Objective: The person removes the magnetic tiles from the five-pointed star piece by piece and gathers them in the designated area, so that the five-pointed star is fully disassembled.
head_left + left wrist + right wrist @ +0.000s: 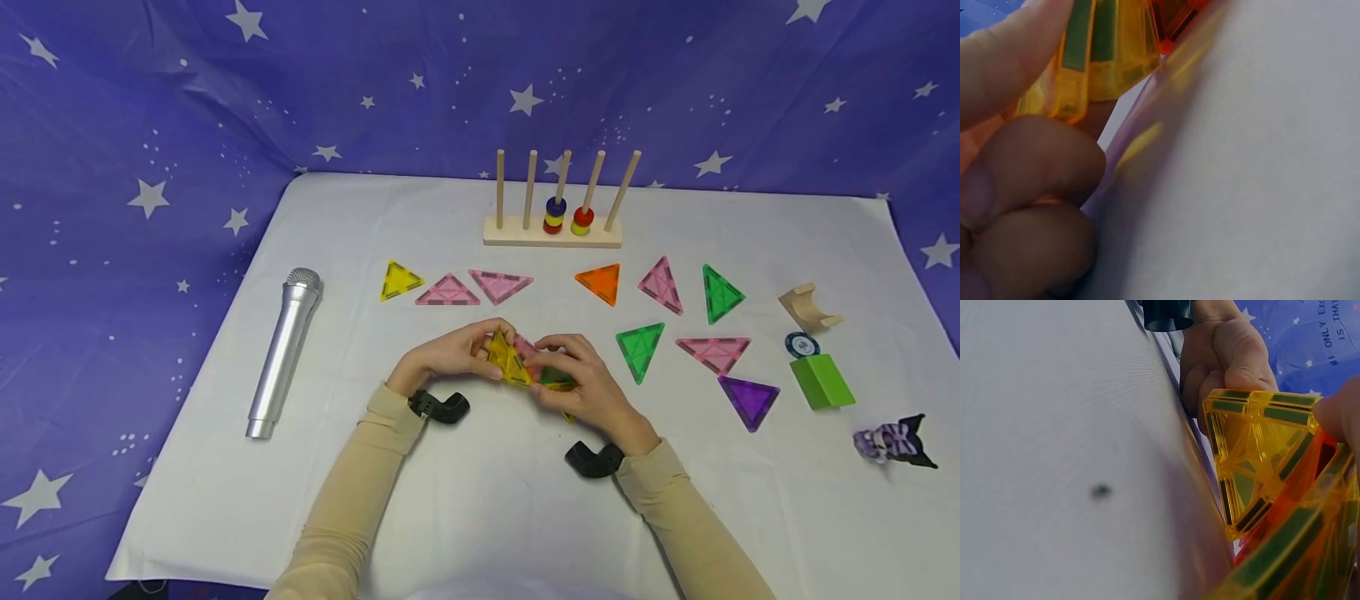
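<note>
In the head view, my left hand (453,352) pinches yellow triangular magnetic tiles (507,360) between thumb and fingers near the table's middle. Opposite it, my right hand (588,387) grips a cluster of triangular magnetic tiles; a green tile (553,377) and yellow edges show beneath its fingers. Between the hands a pink tile (527,348) leans against the yellow ones. The right wrist view shows two yellow tiles (1260,440) lying face to face, with a red-orange tile (1291,484) beside them. My fingers partly hide how the pieces join.
Loose triangular tiles, including an orange one (602,284) and a purple one (750,402), lie beyond and right of my hands. A wooden peg stand (551,233) with rings stands behind. A silver microphone (283,358) lies left; a green block (821,382) and small doll (892,440) are right.
</note>
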